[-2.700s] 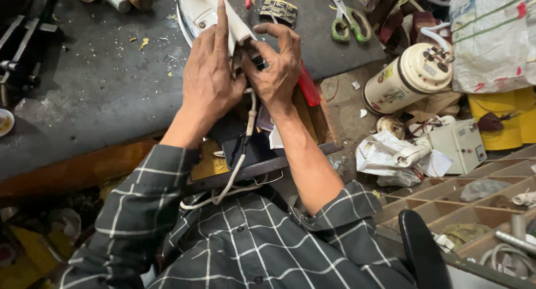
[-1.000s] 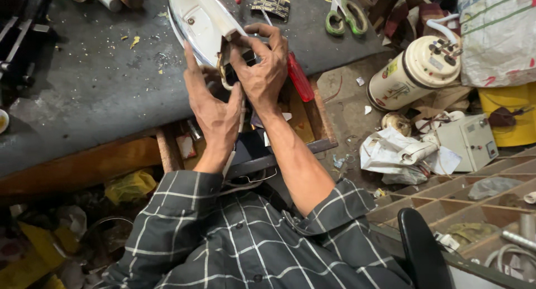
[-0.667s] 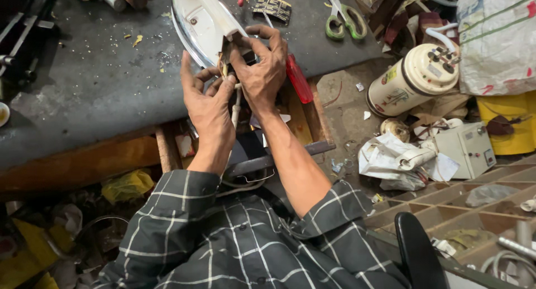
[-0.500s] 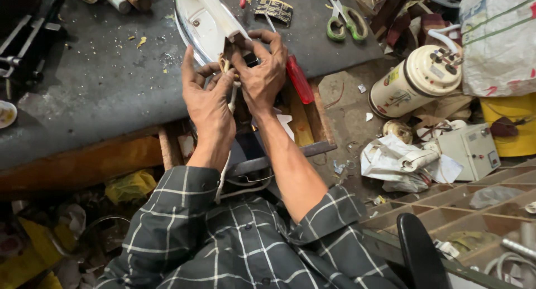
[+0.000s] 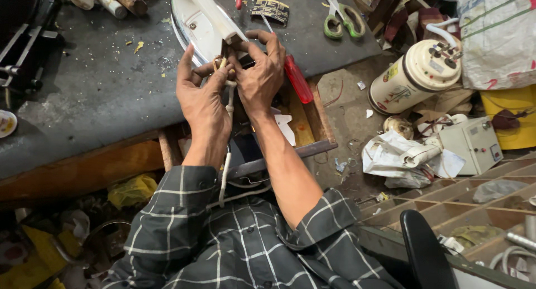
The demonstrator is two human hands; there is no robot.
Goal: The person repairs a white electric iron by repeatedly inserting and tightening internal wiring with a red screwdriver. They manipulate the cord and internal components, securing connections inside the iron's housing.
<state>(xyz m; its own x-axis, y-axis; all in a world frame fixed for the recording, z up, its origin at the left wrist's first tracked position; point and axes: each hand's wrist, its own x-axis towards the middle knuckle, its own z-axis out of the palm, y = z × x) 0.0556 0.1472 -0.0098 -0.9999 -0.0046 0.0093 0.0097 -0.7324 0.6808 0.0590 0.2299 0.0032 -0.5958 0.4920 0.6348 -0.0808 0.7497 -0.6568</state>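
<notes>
Left hand [image 5: 202,96] — fingers half curled, thumb and forefinger pinching the bare wire ends of the white cord [image 5: 225,166] at the rear of the white clothes iron [image 5: 198,21]. Right hand [image 5: 261,71] — fingers hooked over the iron's back end, thumb pressed in beside the left fingertips; whether it also grips the wire I can't tell. Both forearms rise from the lap, wrists close together, hands touching. Iron lies on the dark workbench [image 5: 84,99], heel at the bench edge; cord hangs down btwn the arms. Red-handled screwdriver [image 5: 295,77] just beside right hand. Further right: green scissors [image 5: 343,18], cream cylindrical appliance [image 5: 416,74] on the floor w/ crumpled paper [image 5: 402,158] near it.
</notes>
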